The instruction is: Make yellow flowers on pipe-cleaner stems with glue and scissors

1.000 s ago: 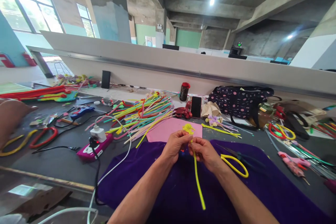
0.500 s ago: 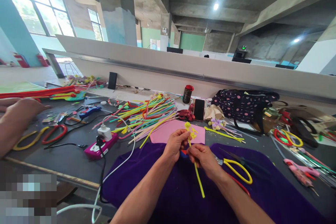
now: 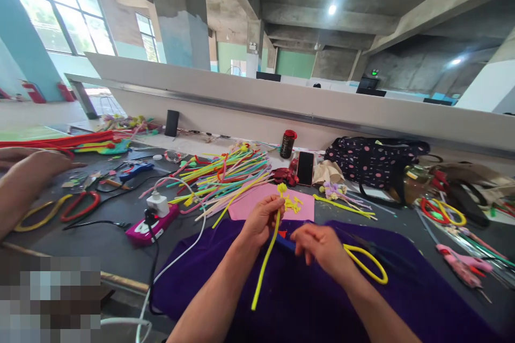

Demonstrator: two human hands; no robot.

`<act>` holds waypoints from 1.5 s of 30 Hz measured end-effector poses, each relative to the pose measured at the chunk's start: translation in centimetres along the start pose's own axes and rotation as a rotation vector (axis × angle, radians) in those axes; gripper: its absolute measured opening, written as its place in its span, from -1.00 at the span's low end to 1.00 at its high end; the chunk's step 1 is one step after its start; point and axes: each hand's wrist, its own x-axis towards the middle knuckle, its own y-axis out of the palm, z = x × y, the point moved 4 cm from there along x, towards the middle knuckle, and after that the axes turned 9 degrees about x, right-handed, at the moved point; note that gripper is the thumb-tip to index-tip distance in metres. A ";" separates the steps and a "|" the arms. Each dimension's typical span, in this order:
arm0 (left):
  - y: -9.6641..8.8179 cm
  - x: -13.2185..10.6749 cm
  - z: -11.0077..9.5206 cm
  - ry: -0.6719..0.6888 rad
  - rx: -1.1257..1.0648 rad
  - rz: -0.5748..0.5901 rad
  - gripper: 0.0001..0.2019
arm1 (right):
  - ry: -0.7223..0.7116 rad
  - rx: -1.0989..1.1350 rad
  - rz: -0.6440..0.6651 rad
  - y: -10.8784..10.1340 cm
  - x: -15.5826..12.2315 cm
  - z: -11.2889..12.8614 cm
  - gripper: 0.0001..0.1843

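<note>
My left hand (image 3: 263, 218) pinches a yellow pipe cleaner (image 3: 265, 270) just under the small yellow flower-like tuft at its top. The pipe cleaner's long tail hangs down to the left over dark purple cloth (image 3: 306, 300). Apart from it, on the right, my right hand (image 3: 317, 241) hovers with loosely bent, slightly parted fingers and nothing visible in them. Behind my left hand, several small yellow pieces (image 3: 293, 203) lie on a pink sheet (image 3: 249, 201). Yellow-handled scissors (image 3: 372, 268) rest on the cloth beside my right wrist, their blades in shadow.
Loose coloured pipe cleaners (image 3: 229, 169) are heaped beyond the sheet. A purple power strip (image 3: 155, 225) with cables sits at left, near another person's arm (image 3: 24, 182). Behind stand a phone (image 3: 306, 168), a bottle (image 3: 287, 144) and a patterned bag (image 3: 374, 166). A pink glue gun (image 3: 462, 260) lies right.
My right hand has let go of the pipe cleaner and drawn slightly away. The pipe cleaner's lower end has swung left; my left hand, still gripping it, has shifted a little left.
</note>
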 end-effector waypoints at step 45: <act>1.6 -1.0 1.0 0.116 0.294 0.002 -0.81 | -0.059 0.307 -0.179 -0.4 1.6 -1.0 -0.80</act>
